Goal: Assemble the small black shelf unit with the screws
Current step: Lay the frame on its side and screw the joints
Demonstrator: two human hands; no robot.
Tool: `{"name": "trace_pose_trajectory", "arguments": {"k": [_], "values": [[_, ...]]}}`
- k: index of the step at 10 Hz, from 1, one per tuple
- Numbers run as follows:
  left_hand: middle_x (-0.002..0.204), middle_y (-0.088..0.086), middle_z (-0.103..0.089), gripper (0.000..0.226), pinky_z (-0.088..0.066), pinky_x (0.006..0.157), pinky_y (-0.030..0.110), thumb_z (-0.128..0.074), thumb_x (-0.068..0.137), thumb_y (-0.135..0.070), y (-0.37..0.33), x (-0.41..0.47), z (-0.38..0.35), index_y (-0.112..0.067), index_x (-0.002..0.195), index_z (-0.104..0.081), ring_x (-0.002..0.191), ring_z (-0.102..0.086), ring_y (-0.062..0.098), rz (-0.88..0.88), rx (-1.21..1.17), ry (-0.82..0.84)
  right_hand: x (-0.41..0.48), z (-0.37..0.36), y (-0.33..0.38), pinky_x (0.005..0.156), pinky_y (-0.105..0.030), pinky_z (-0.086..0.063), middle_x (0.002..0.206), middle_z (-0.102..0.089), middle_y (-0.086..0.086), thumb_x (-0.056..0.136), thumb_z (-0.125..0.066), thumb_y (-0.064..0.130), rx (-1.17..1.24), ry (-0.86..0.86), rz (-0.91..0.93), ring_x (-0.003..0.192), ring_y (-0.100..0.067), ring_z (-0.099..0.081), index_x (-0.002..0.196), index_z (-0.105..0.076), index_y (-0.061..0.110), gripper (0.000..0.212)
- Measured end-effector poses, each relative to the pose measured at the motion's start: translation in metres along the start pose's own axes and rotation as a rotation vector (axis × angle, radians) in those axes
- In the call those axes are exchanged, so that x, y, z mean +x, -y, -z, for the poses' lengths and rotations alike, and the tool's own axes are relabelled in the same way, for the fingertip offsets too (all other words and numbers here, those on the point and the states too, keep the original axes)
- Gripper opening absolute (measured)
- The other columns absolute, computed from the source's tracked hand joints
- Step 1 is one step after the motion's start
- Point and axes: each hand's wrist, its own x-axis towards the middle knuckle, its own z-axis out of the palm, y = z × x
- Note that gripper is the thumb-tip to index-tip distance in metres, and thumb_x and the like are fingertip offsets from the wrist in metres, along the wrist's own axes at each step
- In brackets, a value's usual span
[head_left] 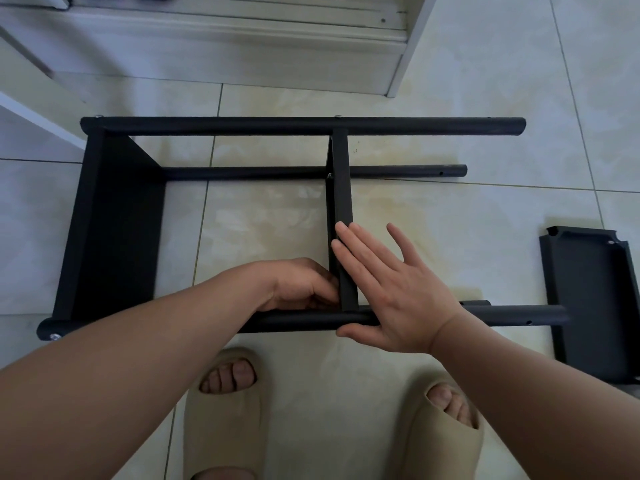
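Pale glossy floor tiles fill the head view, with the foot of a white cabinet [242, 57] beyond the work. The shelf unit [114, 220] lies on its side on the tiles, part built. An end panel and a middle panel [341, 202] stand on edge between round black poles. A screw head shows on the far pole [277, 126] just above the middle panel. Right of the middle panel the pole ends run out bare, with open screw holes. Further right of it a loose panel [588, 299] lies flat on the floor, apart from the frame. Two beige slippers [225, 410] stand on the near side of it.

The left hand [304, 285] sits just left of the middle panel, where the panel meets the near pole [294, 320]. Its fingers curl in toward that joint, and I cannot tell whether they pinch a screw or only the panel's edge. The right hand [391, 289] lies flat against the panel's right face, fingers straight and gripping nothing, with its palm across the near pole.

The parts look like thin painted metal, so probably light and stiff. With one end unfastened, though, the frame may well rack or twist. The smooth poles could slip or roll. It is best held close to the joints, at the foot of the middle panel, not by the free pole ends. Small screws would be easy to drop.
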Motion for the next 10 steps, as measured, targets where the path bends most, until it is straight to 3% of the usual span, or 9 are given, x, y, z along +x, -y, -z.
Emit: {"name": "trace_pose_trajectory", "arguments": {"k": [1, 3, 4, 5, 9, 10], "values": [[0.071, 0.007, -0.069, 0.036, -0.055, 0.064, 0.025, -0.055, 0.088, 0.01, 0.0, 0.0, 0.0, -0.014, 0.069, -0.074, 0.065, -0.068, 0.016, -0.009, -0.01, 0.006, 0.0, 0.0, 0.0, 0.119, -0.062, -0.023, 0.167, -0.017, -0.015, 0.09, -0.04, 0.078, 0.004, -0.001, -0.001, 0.155, -0.029, -0.017, 0.157, -0.028, 0.001, 0.102], [0.071, 0.007, -0.065, 0.022, -0.053, 0.065, 0.026, -0.05, 0.09, 0.009, -0.002, -0.001, -0.002, -0.006, 0.083, -0.064, 0.064, -0.065, 0.017, 0.005, -0.042, 0.016, 0.0, 0.002, 0.0, 0.12, -0.062, -0.022, 0.168, -0.015, -0.013, 0.09, -0.038, 0.078, 0.016, 0.018, -0.008, 0.156, -0.028, -0.015, 0.158, -0.026, 0.002, 0.102], [0.072, 0.006, -0.068, 0.022, -0.053, 0.063, 0.025, -0.054, 0.091, 0.0, -0.002, -0.003, -0.003, -0.009, 0.077, -0.069, 0.065, -0.066, 0.016, 0.047, -0.023, 0.035, 0.0, 0.001, 0.0, 0.12, -0.061, -0.021, 0.168, -0.015, -0.013, 0.09, -0.037, 0.078, 0.021, 0.018, -0.007, 0.156, -0.027, -0.015, 0.158, -0.027, 0.002, 0.102], [0.069, 0.008, -0.066, 0.021, -0.053, 0.063, 0.027, -0.055, 0.089, 0.004, -0.005, -0.003, -0.002, -0.007, 0.078, -0.068, 0.063, -0.066, 0.018, 0.033, 0.013, -0.018, 0.001, 0.0, 0.0, 0.119, -0.062, -0.022, 0.168, -0.015, -0.013, 0.09, -0.037, 0.078, 0.026, 0.009, -0.008, 0.156, -0.027, -0.015, 0.158, -0.027, 0.002, 0.102], [0.085, 0.016, -0.067, 0.018, -0.056, 0.078, 0.034, -0.053, 0.088, 0.013, -0.011, -0.005, -0.001, 0.002, 0.097, -0.064, 0.08, -0.068, 0.025, 0.022, -0.003, 0.002, 0.0, -0.001, -0.001, 0.119, -0.062, -0.023, 0.168, -0.016, -0.014, 0.09, -0.038, 0.077, 0.029, 0.006, -0.003, 0.155, -0.028, -0.016, 0.157, -0.028, 0.002, 0.102], [0.083, 0.014, -0.066, 0.019, -0.056, 0.069, 0.028, -0.053, 0.09, 0.013, -0.007, -0.005, -0.003, 0.002, 0.104, -0.062, 0.072, -0.068, 0.021, -0.01, -0.01, -0.015, 0.001, 0.0, 0.0, 0.118, -0.062, -0.024, 0.167, -0.017, -0.014, 0.09, -0.039, 0.077, 0.032, 0.001, -0.004, 0.155, -0.028, -0.017, 0.157, -0.028, 0.002, 0.102]]}}
